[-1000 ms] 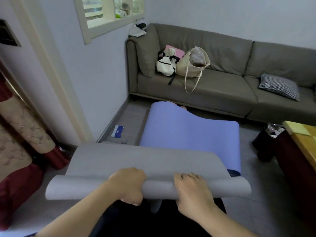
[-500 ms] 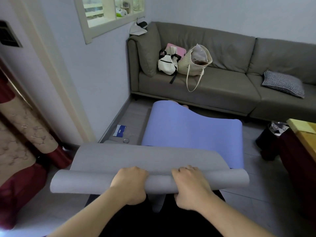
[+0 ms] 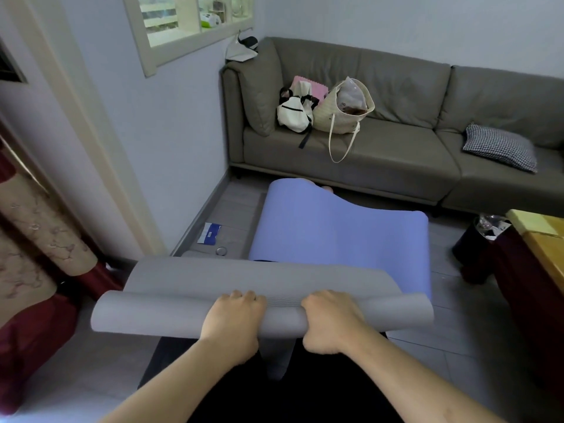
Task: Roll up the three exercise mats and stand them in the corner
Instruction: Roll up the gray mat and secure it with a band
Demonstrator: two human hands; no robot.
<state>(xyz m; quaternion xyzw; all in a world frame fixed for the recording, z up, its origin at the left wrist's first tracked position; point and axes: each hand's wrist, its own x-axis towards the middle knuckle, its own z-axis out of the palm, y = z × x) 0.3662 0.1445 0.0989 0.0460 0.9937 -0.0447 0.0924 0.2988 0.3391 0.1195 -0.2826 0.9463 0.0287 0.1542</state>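
Hands work side by side on the grey mat (image 3: pixel 213 279), which lies across the floor (image 3: pixel 476 337) in front of the person with its near end curled into a roll: the left hand (image 3: pixel 233 323) and the right hand (image 3: pixel 331 322) each have their grip clamped over that roll, fingers wrapped over its top, near its middle. Beyond it, the blue mat (image 3: pixel 332 230) lies unrolled and rippled on the floor, its near end touching or tucked under the grey mat and its far end reaching the grey sofa (image 3: pixel 396 160), which carries 2 bags (image 3: pixel 323 111).
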